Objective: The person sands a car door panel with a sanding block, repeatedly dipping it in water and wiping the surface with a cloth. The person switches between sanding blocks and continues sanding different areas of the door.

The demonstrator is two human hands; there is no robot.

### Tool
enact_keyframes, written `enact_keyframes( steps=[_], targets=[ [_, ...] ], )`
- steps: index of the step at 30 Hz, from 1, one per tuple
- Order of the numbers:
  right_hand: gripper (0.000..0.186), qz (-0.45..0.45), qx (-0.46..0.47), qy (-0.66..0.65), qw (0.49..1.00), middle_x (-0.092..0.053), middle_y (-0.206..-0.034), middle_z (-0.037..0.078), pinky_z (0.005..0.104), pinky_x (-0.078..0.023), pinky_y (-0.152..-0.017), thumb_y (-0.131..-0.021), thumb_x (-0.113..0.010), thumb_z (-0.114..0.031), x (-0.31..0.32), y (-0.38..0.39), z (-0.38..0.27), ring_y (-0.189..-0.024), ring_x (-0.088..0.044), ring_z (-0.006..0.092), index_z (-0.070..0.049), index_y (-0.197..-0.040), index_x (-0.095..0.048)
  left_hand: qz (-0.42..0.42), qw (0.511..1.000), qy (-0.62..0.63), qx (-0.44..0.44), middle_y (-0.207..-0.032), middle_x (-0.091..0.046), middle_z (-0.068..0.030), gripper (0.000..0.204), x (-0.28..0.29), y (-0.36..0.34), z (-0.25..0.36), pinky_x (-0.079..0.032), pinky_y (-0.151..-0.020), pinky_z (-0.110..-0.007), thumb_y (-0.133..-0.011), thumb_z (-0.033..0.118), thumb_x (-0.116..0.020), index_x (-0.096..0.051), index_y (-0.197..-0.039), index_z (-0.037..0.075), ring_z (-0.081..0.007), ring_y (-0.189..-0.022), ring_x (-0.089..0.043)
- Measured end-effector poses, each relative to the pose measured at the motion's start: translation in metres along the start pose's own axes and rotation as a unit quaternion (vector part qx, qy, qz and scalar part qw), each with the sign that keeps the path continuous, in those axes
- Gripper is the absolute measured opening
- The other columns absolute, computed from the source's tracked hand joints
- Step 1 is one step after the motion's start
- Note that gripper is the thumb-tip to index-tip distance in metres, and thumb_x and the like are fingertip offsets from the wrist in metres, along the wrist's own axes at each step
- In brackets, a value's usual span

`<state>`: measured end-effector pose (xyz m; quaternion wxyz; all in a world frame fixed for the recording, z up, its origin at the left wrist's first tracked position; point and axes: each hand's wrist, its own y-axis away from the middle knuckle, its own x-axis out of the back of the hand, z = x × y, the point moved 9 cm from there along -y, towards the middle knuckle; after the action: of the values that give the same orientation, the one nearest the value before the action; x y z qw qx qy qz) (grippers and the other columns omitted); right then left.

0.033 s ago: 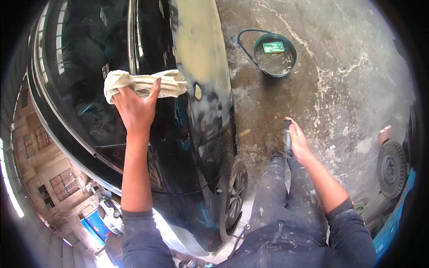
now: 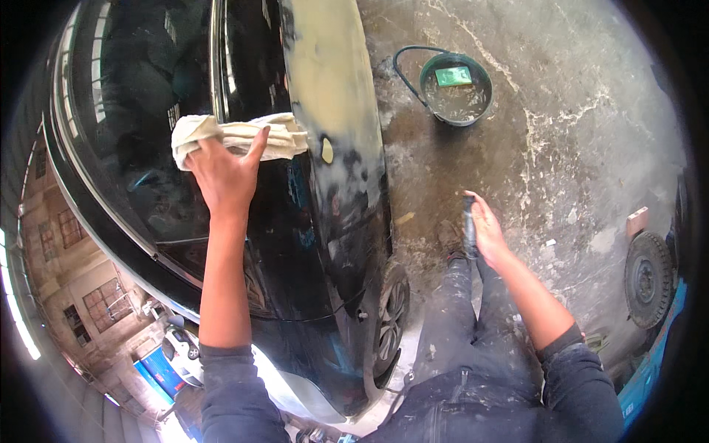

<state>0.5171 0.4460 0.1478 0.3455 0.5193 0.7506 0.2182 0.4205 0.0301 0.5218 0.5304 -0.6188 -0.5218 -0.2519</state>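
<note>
Leftward first, find a folded, cream-coloured cloth (image 2: pixel 275 140) across the car (image 2: pixel 288 277), over the seam between dark glass (image 2: pixel 140 96) and black paintwork; cannot tell whether resting on it or just above. Clamped in the left hand (image 2: pixel 225 177), with thumb laid against the near side and fingers curled into the bunched left end. By its look, light, soft and floppy, unlikely to slip or break; best taken mid-fold, across all layers, to keep the loose right edges from fanning open. Further right on the car, note a broad beige patch (image 2: pixel 329 66), dull and perhaps easily scuffed. Next, on the stained floor (image 2: pixel 561 192), see a dark bucket (image 2: pixel 456 122) with a green pad (image 2: pixel 453 76) in what looks like murky water; probably heavy and sloshing, best lifted by the hoop handle. Nearer the legs, spot a dark, flat block (image 2: pixel 468 225), upright and edge-on against the right hand (image 2: pixel 489 230): seemingly gripped, with fingers straight, thumb hidden, firmness impossible to tell. Likely light and fairly stiff, best pinched across the thin edge near the middle.
</note>
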Motion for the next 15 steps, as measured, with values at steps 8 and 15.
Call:
enact_keyframes(
  steps=[8, 15],
  targets=[
    [0.039, -0.098, 0.058, -0.067, 0.991, -0.057, -0.098, -0.004, 0.0244, -0.045, -0.075, -0.117, -0.05, -0.036, -0.179, -0.035, -0.036, -0.085, -0.049, 0.0063, -0.017, -0.151, -0.054, -0.176, 0.972, -0.016, -0.153, -0.109, -0.068, -0.022, 0.044, -0.052, 0.015, -0.003, -0.053, -0.093, -0.053, -0.083, 0.032, -0.082, -0.068, -0.115, 0.005, -0.0436, -0.109, -0.064],
    [0.036, 0.053, 0.247, 0.024, 0.967, -0.064, -0.115, 0.006, 0.0337, -0.049, -0.099, -0.114, -0.057, -0.028, -0.291, -0.054, -0.056, -0.11, -0.06, 0.0161, -0.013, -0.146, -0.056, -0.275, 0.911, 0.026, -0.307, -0.105, -0.069, -0.0172, 0.027, -0.011, 0.068, 0.004, -0.053, -0.099, -0.047, -0.073, 0.015, -0.079, -0.074, -0.097, 0.004, -0.0364, -0.109, -0.066]
  ],
)
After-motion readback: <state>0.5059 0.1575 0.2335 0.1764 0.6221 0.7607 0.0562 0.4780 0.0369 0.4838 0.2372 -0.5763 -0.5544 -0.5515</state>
